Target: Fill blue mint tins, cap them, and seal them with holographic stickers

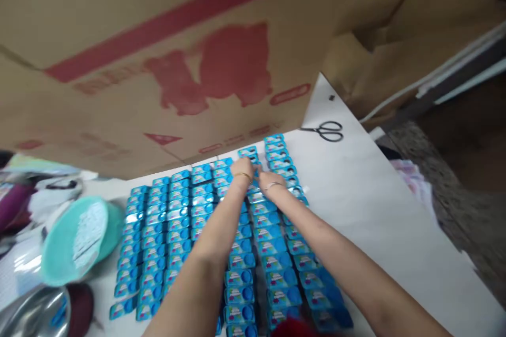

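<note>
Nearest, at 6 o'clock: blue packets [241, 277] in tight overlapping rows across the white tabletop [379, 210]. They look light, flat, glossy, probably slippery and easily shifted; best pinched by the short edges. Further up, left hand [242, 172] and right hand [271, 183] meet at the far end of a row, fingers curled onto a packet; exact pinch is blurred, cannot tell. Teal bowl [75, 239] at 9. Scissors [327, 130] at 1. Cardboard box [166, 58] at 12.

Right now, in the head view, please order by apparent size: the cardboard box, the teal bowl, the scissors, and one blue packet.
1. Cardboard box, largest by far.
2. Teal bowl, though nearness to the camera enlarges it.
3. Scissors.
4. One blue packet, close to the scissors in apparent size; unsure.
</note>
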Demonstrator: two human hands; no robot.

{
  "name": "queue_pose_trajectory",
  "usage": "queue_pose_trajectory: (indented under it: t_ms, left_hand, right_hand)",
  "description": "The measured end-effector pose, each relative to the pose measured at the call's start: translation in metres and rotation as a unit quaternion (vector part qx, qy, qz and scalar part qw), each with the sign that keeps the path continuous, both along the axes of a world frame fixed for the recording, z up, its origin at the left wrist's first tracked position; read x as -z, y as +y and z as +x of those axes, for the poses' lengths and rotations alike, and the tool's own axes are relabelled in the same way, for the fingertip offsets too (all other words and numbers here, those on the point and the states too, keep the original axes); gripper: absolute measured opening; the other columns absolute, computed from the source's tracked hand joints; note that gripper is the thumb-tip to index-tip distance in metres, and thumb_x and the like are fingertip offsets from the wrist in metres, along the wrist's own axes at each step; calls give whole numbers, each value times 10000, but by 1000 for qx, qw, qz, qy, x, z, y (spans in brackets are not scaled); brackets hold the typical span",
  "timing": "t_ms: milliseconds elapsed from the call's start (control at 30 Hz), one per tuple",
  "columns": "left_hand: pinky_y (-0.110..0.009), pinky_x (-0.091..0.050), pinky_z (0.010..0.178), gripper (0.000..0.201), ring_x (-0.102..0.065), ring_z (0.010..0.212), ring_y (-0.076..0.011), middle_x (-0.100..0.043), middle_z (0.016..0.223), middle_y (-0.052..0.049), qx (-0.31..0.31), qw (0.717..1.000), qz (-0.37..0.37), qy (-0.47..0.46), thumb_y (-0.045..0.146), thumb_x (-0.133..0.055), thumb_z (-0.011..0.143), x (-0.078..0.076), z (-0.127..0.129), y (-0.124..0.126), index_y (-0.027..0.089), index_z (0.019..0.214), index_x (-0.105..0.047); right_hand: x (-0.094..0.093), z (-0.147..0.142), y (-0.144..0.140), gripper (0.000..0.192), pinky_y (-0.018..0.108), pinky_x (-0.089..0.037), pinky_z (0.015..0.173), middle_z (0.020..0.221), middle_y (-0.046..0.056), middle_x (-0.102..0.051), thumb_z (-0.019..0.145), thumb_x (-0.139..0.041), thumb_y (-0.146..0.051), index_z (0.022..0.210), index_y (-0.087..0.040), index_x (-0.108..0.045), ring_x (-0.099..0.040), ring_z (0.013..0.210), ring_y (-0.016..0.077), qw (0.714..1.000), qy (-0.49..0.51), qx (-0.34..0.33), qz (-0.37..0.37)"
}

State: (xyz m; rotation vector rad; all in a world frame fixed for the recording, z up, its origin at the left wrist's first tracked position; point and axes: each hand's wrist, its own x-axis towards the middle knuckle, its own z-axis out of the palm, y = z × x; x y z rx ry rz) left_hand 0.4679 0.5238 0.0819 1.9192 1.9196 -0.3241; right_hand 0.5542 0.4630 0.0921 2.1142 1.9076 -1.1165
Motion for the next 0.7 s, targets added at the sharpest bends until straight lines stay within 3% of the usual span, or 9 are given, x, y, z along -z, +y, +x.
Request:
queue_pose_trajectory:
  t_ms: [67, 133, 200, 300, 400, 467, 567, 633, 700]
  left_hand:
    - [-338, -501, 804, 336, -654, 974, -264, -688, 1035, -157, -24, 993, 51, -103, 415, -633, 827, 2, -23, -38, 148, 1032, -650]
    - [-306, -506, 793, 351, -651, 889, -206, -690, 971, -109, -43, 958, 114, -261, 399, -657, 815, 10, -66, -86, 155, 1065, -630]
    - [-294, -511, 778, 369, -635, 815, -167, -676, 920, -70, -94, 910, 191, -355, 399, -651, 815, 17, -133, -142, 170, 1102, -610]
    - [-290, -518, 749, 379, -627, 782, -151, -655, 898, -56, -261, 844, 299, -361, 378, -630, 816, 9, -272, -238, 175, 1133, -583]
    - [-331, -530, 745, 428, -632, 790, -178, -641, 908, -79, -456, 784, 358, -225, 370, -590, 819, -9, -429, -333, 135, 1174, -540]
    - [-372, -530, 792, 537, -641, 863, -219, -638, 971, -105, -528, 771, 337, -117, 372, -617, 792, -16, -527, -384, 112, 1244, -492]
    - [-415, -478, 938, 742, -590, 1108, -304, -599, 1159, -187, -552, 805, 220, -4, 407, -694, 731, -11, -641, -432, 70, 1332, -418]
    - [-411, -439, 999, 917, -506, 1240, -333, -499, 1316, -229, -528, 839, 128, 30, 448, -738, 686, 1, -693, -448, 76, 1411, -318]
    - [-407, -423, 1019, 1073, -466, 1287, -345, -364, 1437, -245, -496, 867, 31, 39, 469, -777, 634, 16, -731, -452, 116, 1471, -205]
  right_hand:
    - [-4, -4, -25, 555, 437, -508, 796, 1076, 220, -691, 957, -376, -272, 1491, -147, -286, -679, 979, 307, 999, -32, -12, -4]
    - [2, -13, -57, 630, 455, -509, 763, 1071, 240, -679, 965, -346, -358, 1522, -122, -169, -686, 926, 330, 997, -60, -10, 37]
    - [17, -35, -90, 655, 445, -515, 735, 1151, 258, -632, 953, -350, -402, 1516, -108, -190, -679, 909, 335, 992, -37, -28, 118]
    - [31, -104, -141, 584, 435, -519, 777, 1144, 230, -617, 916, -411, -420, 1412, -113, -425, -649, 955, 327, 972, 88, -102, 191]
    - [22, -211, -190, 488, 415, -511, 856, 1011, 160, -654, 844, -514, -440, 1216, -140, -611, -628, 970, 289, 932, 296, -136, 157]
    - [10, -298, -216, 448, 382, -531, 802, 902, 102, -664, 803, -562, -465, 1126, -170, -658, -637, 859, 240, 893, 426, -127, 70]
    - [-4, -439, -241, 413, 316, -535, 644, 865, 42, -663, 705, -686, -472, 1026, -212, -690, -615, 704, 172, 825, 549, -68, -116]
    - [-4, -532, -250, 403, 292, -516, 566, 839, 24, -658, 646, -748, -452, 963, -210, -696, -603, 649, 154, 784, 575, -17, -234]
    - [5, -616, -253, 369, 282, -514, 609, 771, 5, -657, 631, -776, -414, 925, -207, -692, -612, 686, 156, 775, 571, 15, -270]
